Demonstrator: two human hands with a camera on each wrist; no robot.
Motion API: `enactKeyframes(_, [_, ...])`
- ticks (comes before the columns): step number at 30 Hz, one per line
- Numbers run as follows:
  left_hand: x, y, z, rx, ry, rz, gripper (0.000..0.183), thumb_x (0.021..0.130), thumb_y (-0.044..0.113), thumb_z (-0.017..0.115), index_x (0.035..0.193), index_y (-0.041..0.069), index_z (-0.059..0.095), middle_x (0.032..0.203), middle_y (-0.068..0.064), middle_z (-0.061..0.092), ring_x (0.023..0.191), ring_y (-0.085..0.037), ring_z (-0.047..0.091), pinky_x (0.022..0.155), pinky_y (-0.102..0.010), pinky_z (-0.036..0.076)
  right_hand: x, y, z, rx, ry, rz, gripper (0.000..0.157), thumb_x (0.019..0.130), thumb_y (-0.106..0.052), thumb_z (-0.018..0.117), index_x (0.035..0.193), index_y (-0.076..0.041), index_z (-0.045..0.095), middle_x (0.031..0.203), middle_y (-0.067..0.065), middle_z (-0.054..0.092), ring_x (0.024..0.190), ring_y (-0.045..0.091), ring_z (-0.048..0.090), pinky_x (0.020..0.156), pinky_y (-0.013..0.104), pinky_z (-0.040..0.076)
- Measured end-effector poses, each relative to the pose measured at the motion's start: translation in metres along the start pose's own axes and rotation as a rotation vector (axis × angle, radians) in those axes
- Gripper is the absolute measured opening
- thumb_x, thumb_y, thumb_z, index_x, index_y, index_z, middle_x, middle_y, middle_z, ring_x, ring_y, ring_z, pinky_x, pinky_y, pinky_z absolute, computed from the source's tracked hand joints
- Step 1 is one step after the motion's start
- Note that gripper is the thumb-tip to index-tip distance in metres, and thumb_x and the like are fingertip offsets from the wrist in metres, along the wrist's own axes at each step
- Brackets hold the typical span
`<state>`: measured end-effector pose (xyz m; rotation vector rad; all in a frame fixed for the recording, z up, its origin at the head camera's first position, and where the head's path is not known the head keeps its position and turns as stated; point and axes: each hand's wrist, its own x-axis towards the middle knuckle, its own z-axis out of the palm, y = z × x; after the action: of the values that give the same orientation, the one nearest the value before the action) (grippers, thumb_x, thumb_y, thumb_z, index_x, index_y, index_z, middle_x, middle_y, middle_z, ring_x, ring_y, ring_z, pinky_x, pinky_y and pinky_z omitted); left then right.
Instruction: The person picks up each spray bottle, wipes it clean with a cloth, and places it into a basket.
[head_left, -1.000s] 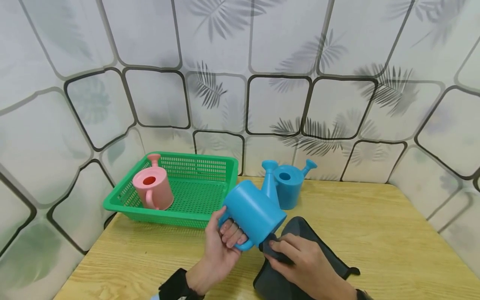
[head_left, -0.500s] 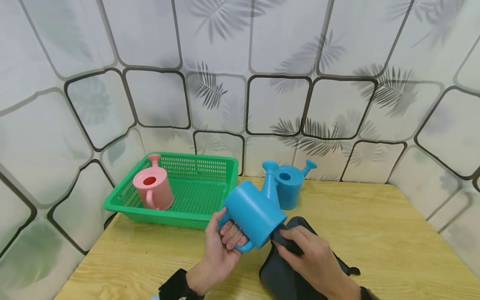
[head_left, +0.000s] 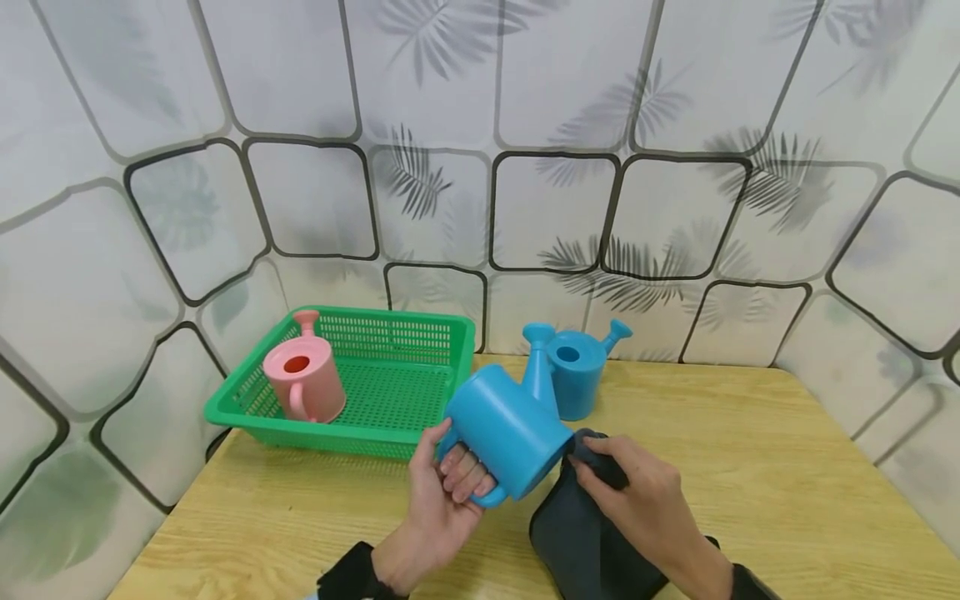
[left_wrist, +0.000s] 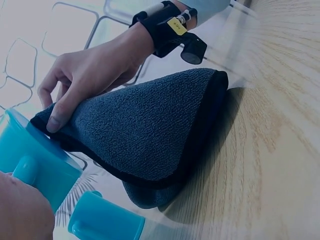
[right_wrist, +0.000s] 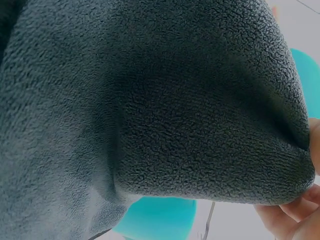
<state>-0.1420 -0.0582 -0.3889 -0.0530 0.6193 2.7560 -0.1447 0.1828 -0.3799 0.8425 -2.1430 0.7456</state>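
Observation:
My left hand (head_left: 446,492) grips the handle of a blue watering can (head_left: 506,429), which is tilted above the table with its spout up. The fingers of my right hand (head_left: 637,492) pinch a dark grey cloth (head_left: 573,525) at the can's base edge on the right; the rest of the cloth hangs down to the table. In the left wrist view the cloth (left_wrist: 145,125) has a fleecy face and a black border, and its pinched corner meets the can (left_wrist: 42,155). Cloth fills most of the right wrist view, hiding much of the can.
Behind the held can, a second blue watering can (head_left: 577,375) stands upright on the wooden table (head_left: 772,467). At the left is a green basket (head_left: 442,408) with a pink watering can (head_left: 307,379) inside. A patterned curtain (head_left: 555,208) surrounds the table's back and sides.
My right hand has moved right and slightly up along the can's base edge, drawing the cloth with it and lifting more of it. The left hand and its can stay nearly still.

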Motion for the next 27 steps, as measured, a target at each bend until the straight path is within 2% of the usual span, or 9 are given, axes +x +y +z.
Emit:
enactKeyframes(7, [0.0, 0.0, -0.001, 0.0, -0.018, -0.001, 0.051, 0.095, 0.04, 0.047, 0.054, 0.019, 0.025, 0.048, 0.007, 0.021, 0.045, -0.01, 0.018, 0.049, -0.02, 0.035, 0.0, 0.002, 0.002, -0.005, -0.005, -0.005, 0.042, 0.096, -0.042, 0.054, 0.097, -0.003, 0.068, 0.088, 0.011, 0.073, 0.08, 0.021, 0.071, 0.06, 0.04, 0.062])
enactKeyframes(14, [0.0, 0.0, -0.001, -0.006, -0.015, -0.001, 0.051, 0.095, 0.04, 0.046, 0.055, 0.019, 0.024, 0.048, 0.007, 0.021, 0.044, -0.01, 0.018, 0.049, -0.02, 0.034, -0.003, -0.002, 0.004, 0.042, -0.069, -0.011, 0.022, 0.088, -0.026, 0.07, 0.096, -0.006, 0.068, 0.089, 0.006, 0.073, 0.082, 0.017, 0.07, 0.064, 0.038, 0.062])
enactKeyframes(18, [-0.001, -0.001, -0.002, -0.016, -0.01, -0.007, 0.051, 0.095, 0.041, 0.047, 0.055, 0.019, 0.023, 0.048, 0.007, 0.021, 0.044, -0.01, 0.019, 0.049, -0.02, 0.034, -0.004, -0.008, 0.007, 0.065, -0.116, -0.02, 0.019, 0.083, -0.021, 0.076, 0.096, -0.011, 0.066, 0.088, 0.001, 0.07, 0.081, 0.01, 0.067, 0.065, 0.028, 0.06])
enactKeyframes(21, [-0.001, -0.001, -0.002, -0.024, -0.005, -0.012, 0.051, 0.095, 0.041, 0.047, 0.055, 0.019, 0.023, 0.048, 0.007, 0.021, 0.044, -0.01, 0.019, 0.048, -0.02, 0.035, -0.005, -0.015, 0.01, 0.085, -0.121, -0.054, 0.024, 0.077, -0.013, 0.08, 0.095, -0.013, 0.064, 0.086, -0.001, 0.068, 0.077, 0.008, 0.066, 0.063, 0.023, 0.058])
enactKeyframes(23, [-0.001, 0.0, -0.002, -0.03, -0.005, -0.014, 0.051, 0.095, 0.041, 0.047, 0.055, 0.019, 0.023, 0.048, 0.007, 0.021, 0.045, -0.01, 0.018, 0.049, -0.02, 0.035, -0.006, -0.018, 0.012, 0.111, -0.121, -0.082, 0.024, 0.077, -0.012, 0.08, 0.095, -0.014, 0.064, 0.085, -0.001, 0.068, 0.075, 0.008, 0.066, 0.061, 0.022, 0.057])
enactKeyframes(27, [0.0, 0.0, -0.002, -0.041, -0.018, -0.016, 0.051, 0.095, 0.041, 0.047, 0.055, 0.02, 0.023, 0.048, 0.007, 0.021, 0.045, -0.01, 0.017, 0.049, -0.02, 0.035, -0.008, -0.023, 0.016, 0.144, -0.153, -0.128, 0.014, 0.086, -0.021, 0.073, 0.094, -0.014, 0.064, 0.08, -0.001, 0.066, 0.066, 0.005, 0.063, 0.054, 0.019, 0.054])
